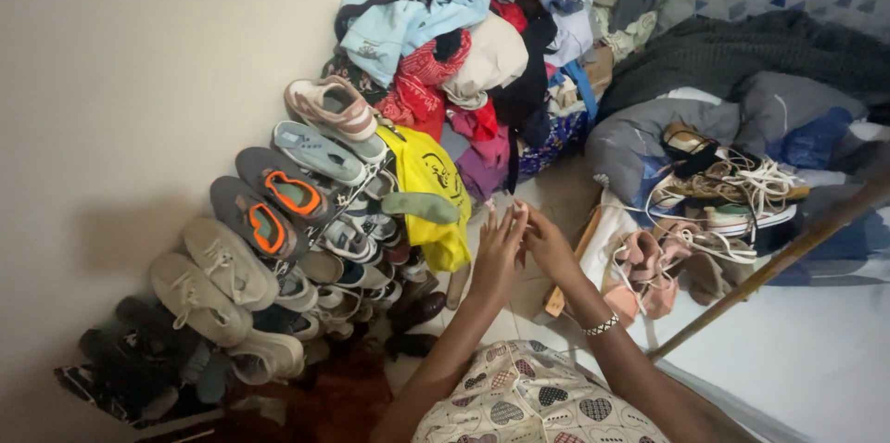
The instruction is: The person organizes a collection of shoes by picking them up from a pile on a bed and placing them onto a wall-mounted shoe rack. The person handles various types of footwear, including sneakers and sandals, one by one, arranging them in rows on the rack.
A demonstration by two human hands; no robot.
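Thin pale string [511, 205] pinched between my left hand [496, 253] and right hand [547, 244], both grips closed on it above the floor, shoes [278, 221] racked along the wall, laced pairs [723, 188] still heaped unsorted.

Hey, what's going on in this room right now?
A person sits on the floor with both hands raised and pressed together, the left hand and right hand pinching something thin and pale, perhaps a lace; it is too small to be sure. Along the wall to the left stands a shoe rack full of shoes. A clothes pile is heaped behind it. To the right, more sneakers with loose laces lie on bedding, and a wooden stick slants across.
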